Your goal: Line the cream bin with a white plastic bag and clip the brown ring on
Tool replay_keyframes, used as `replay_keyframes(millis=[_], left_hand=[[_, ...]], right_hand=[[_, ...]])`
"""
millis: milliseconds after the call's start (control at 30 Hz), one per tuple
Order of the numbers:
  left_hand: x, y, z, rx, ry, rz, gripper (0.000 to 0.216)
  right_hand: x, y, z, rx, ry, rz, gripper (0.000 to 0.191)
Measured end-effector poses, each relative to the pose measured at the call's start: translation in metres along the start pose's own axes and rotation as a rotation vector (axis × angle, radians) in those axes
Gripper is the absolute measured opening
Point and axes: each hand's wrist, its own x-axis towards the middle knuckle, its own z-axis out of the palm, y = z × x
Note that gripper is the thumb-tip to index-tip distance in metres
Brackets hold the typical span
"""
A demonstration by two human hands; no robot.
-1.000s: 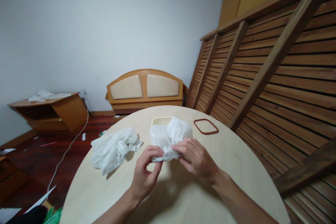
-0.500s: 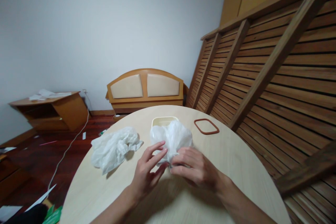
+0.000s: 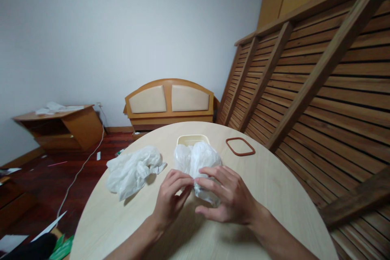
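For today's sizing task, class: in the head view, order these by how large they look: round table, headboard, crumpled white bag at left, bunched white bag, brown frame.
1. Round table
2. Headboard
3. Crumpled white bag and bunched white bag: unsure; the right hand partly covers the latter.
4. Brown frame

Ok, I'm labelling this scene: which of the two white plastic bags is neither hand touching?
The crumpled bag on the left of the table; the left hand and right hand are at the other bag, by the cream container.
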Motion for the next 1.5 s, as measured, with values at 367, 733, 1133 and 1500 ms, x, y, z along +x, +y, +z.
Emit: replay_keyframes(millis=[367, 733, 1133, 1500], left_hand=[[-0.007, -0.008, 0.000, -0.015, 0.101, -0.109, 0.033], [-0.015, -0.062, 0.002, 0.317, -0.057, -0.148, 0.053], [-0.005, -0.048, 0.010, 0.233, 0.115, -0.004, 0.020], [-0.009, -0.027, 0.010, 0.204, 0.000, 0.112, 0.023]], right_hand=[[-0.006, 0.016, 0.002, 0.002, 0.039, 0.176, 0.010], [-0.030, 0.073, -0.013, -0.048, 0.294, 0.500, 0.029], [-0.040, 0.084, -0.012, -0.264, -0.098, 0.726, 0.030], [-0.020, 0.044, -0.006, -0.060, -0.181, 0.374, 0.104]])
